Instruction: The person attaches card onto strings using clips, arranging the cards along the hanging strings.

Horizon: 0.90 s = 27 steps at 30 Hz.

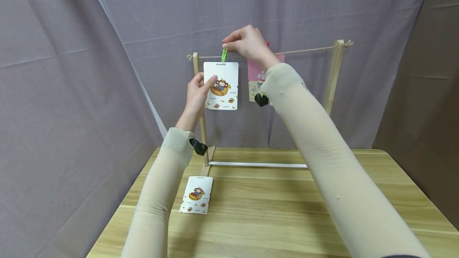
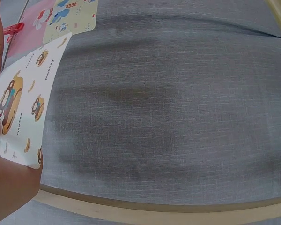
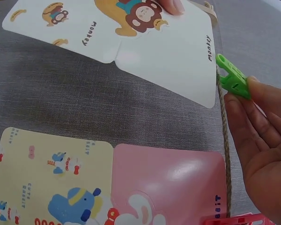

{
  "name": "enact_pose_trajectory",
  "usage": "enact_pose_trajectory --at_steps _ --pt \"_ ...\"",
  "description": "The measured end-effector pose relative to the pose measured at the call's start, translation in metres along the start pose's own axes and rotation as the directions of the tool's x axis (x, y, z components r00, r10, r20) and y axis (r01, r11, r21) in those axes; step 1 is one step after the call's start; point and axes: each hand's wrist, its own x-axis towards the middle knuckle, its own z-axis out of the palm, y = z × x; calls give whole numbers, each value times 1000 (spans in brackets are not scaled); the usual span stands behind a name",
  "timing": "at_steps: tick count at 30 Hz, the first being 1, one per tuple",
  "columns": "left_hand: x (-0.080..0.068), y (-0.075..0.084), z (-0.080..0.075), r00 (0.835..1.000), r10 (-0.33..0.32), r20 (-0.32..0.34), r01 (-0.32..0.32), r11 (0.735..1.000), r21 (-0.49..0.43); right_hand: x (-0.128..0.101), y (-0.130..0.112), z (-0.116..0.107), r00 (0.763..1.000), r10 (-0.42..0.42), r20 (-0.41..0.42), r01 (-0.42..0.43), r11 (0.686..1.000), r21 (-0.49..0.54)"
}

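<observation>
your left hand (image 1: 196,93) grips a monkey card (image 1: 222,85), likely steadying it for the green clip (image 1: 224,55) your right hand (image 1: 249,43) pinches.

Site: curtained-off tabletop booth | plain curtains (image 1: 161,10) hang behind and along both sides | wood-grain table (image 1: 272,218) bears wooden frame (image 1: 334,76) strung with rope (image 1: 308,50) | building type (home, lab, office): indeterminable from these views

Below the rope (image 1: 308,50), held card (image 1: 224,86) is partly covered by the left hand (image 1: 196,95), pink card (image 1: 255,75) by the right sleeve (image 1: 322,138). On rope, red clip (image 3: 239,220) is cut off by right wrist view's bottom edge. Well below rope, print on lower card (image 1: 196,196) is too small.
</observation>
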Motion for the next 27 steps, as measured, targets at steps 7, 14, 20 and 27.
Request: enact_pose_trajectory --at_steps 7,14,20,27 --pt "-1 0 0 1000 -8 -11 8 1000 20 0 2 3 1000 3 11 -3 1000 14" --pt "2 3 2 1000 -13 -26 13 1000 13 0 1 5 1000 19 17 -19 999 29" --pt "5 6 4 999 -26 -32 26 1000 -9 -1 0 4 999 29 23 -30 998 52" --pt "6 6 6 999 -21 -29 20 999 -29 0 2 4 999 49 22 -51 997 54"
